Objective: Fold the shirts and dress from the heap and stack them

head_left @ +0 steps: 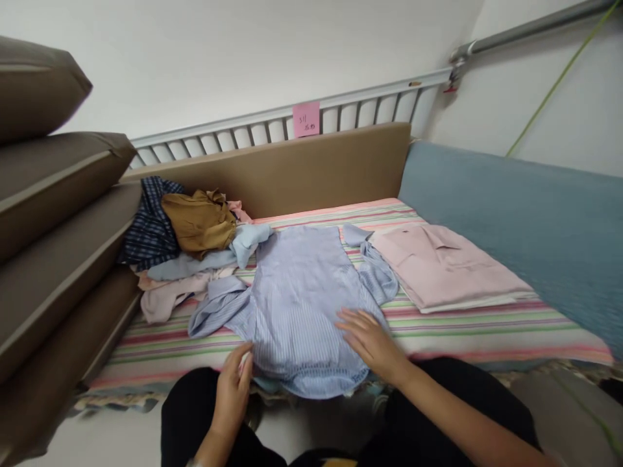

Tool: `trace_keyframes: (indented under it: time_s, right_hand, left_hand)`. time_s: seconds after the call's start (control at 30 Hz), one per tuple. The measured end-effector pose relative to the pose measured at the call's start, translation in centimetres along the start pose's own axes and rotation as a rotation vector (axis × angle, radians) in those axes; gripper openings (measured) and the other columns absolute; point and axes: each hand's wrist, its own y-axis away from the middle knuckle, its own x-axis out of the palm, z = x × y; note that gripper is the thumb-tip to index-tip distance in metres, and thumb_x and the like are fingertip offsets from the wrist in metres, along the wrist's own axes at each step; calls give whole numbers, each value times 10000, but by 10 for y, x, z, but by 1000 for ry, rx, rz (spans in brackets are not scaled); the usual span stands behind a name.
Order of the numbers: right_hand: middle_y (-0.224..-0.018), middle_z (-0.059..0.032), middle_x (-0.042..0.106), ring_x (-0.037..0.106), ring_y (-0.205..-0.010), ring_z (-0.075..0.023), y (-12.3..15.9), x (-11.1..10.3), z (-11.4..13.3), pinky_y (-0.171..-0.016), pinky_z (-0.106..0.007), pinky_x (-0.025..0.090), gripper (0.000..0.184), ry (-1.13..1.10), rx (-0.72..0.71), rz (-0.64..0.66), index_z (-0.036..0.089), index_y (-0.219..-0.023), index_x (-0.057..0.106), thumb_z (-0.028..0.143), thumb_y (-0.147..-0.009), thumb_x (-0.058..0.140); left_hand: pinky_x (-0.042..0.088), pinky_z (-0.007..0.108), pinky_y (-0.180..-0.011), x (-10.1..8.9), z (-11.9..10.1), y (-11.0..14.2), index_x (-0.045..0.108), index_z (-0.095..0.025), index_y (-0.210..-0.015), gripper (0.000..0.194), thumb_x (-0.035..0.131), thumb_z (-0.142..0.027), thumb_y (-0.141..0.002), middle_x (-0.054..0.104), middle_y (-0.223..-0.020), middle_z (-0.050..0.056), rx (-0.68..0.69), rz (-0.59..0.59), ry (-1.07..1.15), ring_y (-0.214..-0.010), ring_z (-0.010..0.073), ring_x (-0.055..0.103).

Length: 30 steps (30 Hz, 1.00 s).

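A light blue striped shirt (296,292) lies spread flat on the striped bed sheet (467,334), sleeves out to both sides. My right hand (370,340) rests flat on its lower right part, fingers stretched and apart. At the shirt's lower left edge my left hand (235,386) has its fingers curled against the fabric by the hem. A folded pink shirt (448,266) lies to the right of the blue one.
A heap of unfolded clothes (189,240), dark checked, mustard, pale blue and pink, sits at the left. Brown cushions (53,214) are stacked far left. A brown headboard (292,168) stands behind, and a blue cover (525,220) slopes on the right.
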Motion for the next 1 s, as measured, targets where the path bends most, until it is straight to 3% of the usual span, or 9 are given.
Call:
trace_keyframes:
  time_s: [0.1, 0.17, 0.37, 0.47, 0.53, 0.6, 0.73, 0.87, 1.0]
  right_hand:
    - [-1359, -32, 487, 328, -1326, -203, 47, 7, 18, -1110, -481, 212, 326, -3, -93, 39, 275, -1166, 597, 341, -915, 400]
    - [-1433, -28, 385, 241, -1364, -229, 63, 16, 27, -1109, -516, 196, 341, 26, -103, 59, 284, -1207, 566, 323, -886, 457]
    - [-1510, -53, 207, 117, -1393, -256, 73, 42, 42, -1114, -522, 184, 530, 102, -145, 90, 258, -1271, 499, 200, -757, 615]
    - [-1492, -73, 263, 142, -1389, -248, 69, 59, 45, -1110, -517, 192, 363, 129, -142, 25, 218, -1120, 594, 132, -768, 586]
    - [-1462, -82, 332, 171, -1383, -245, 64, 67, 45, -1109, -509, 194, 144, 142, -126, -28, 183, -886, 643, 118, -804, 543]
    - [-1441, -78, 372, 184, -1379, -242, 60, 68, 44, -1111, -500, 191, 156, 141, -113, -53, 168, -736, 612, 107, -829, 504]
    - [-1445, -74, 364, 175, -1381, -253, 55, 52, 45, -1102, -509, 202, 128, 82, -54, -37, 180, -761, 609, 126, -826, 513]
    - [-1432, -104, 380, 204, -1371, -277, 47, 31, 45, -1082, -523, 229, 105, -16, 42, 42, 177, -778, 622, 197, -830, 533]
    - [-1415, -100, 406, 228, -1366, -261, 35, 22, 43, -1081, -512, 220, 166, -104, 93, 92, 181, -769, 632, 259, -850, 510]
  left_hand:
    - [511, 395, -804, -5, 11, 36, 659, -200, -917, 356, 617, -475, -694, 689, -939, 96, -441, 20, 277, -893, 256, 645]
    - [526, 356, -696, 1, 11, 41, 650, -174, -912, 434, 694, -473, -601, 687, -888, 96, -624, 17, 447, -802, 239, 655]
    - [486, 296, -542, 19, -4, 3, 589, -154, -783, 411, 695, -491, -574, 591, -644, 14, -673, -136, 569, -566, 157, 600]
    - [467, 311, -501, 20, -1, -12, 531, -162, -679, 345, 683, -452, -571, 556, -556, 1, -688, -114, 559, -479, 157, 565]
    - [468, 324, -506, 19, 3, -15, 516, -168, -666, 317, 670, -430, -575, 558, -548, 5, -651, -109, 543, -485, 168, 566]
    - [476, 336, -541, 15, 5, -12, 532, -169, -710, 309, 649, -431, -595, 574, -589, 9, -586, -138, 504, -525, 175, 574]
    - [474, 361, -723, 11, -4, 12, 586, -184, -875, 313, 618, -422, -674, 625, -815, 48, -319, -178, 327, -723, 193, 588]
    - [421, 387, -871, 29, -25, 43, 611, -200, -1007, 285, 569, -366, -780, 641, -982, 85, 219, 242, 3, -935, 227, 566]
    - [409, 359, -834, 49, -35, 46, 634, -201, -959, 210, 586, -290, -775, 651, -930, 65, 316, 427, -236, -912, 229, 557]
